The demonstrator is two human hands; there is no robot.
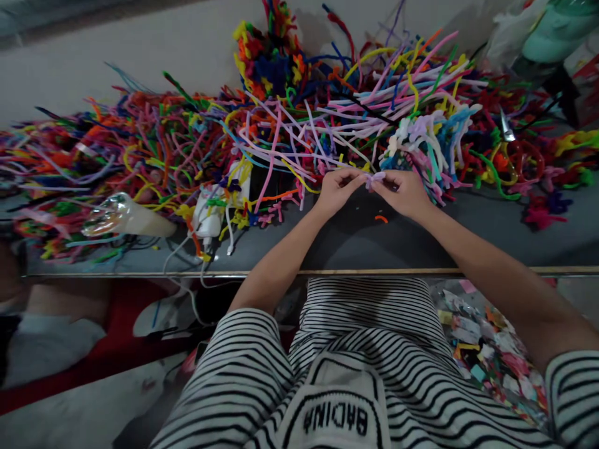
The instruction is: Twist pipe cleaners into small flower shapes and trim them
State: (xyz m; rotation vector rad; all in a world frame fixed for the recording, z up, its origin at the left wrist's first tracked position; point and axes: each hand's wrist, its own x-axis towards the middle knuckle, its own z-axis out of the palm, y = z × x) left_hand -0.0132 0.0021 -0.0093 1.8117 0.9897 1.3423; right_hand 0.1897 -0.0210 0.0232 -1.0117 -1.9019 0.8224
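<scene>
Between my two hands is a small lavender pipe-cleaner piece (374, 179), bent into a knotted or looped shape. My left hand (340, 187) pinches its left side with thumb and forefinger. From the other side, the fingertips of my right hand (406, 192) close on it too. Just behind the right hand lies a bundle of white, lilac and blue pipe cleaners (433, 140). Long pink and lilac pipe cleaners (360, 115) are heaped behind both hands. A short orange scrap (382, 219) rests on the dark tabletop (365, 246) below them.
Mixed coloured pipe cleaners (154, 140) cover the table's back and left. Scissors (508, 140) lie at right, near a green mannequin head (556, 34). A white power strip with cables (208, 215) and a plastic cup (145, 218) stand left. Scraps (496, 349) fill the lower right. Another person's leg (65, 312) shows left.
</scene>
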